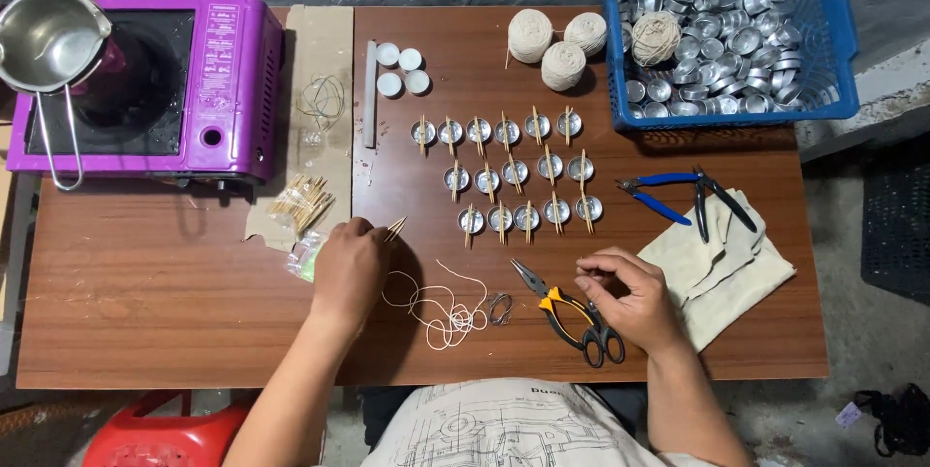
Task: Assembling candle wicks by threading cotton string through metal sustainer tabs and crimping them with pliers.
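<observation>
Our left hand pinches short sticks; our right hand curls, nipping something too small to tell. We keep the string untangled.

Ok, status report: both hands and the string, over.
Left hand pinching thin wooden sticks. Right hand by yellow-handled pliers. Loose white string coiled between hands, untouched. Nothing blocking.

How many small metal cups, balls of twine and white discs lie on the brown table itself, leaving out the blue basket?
Metal cups with sticks: 16
Balls of twine: 3
White discs: 4
Total: 23
</observation>
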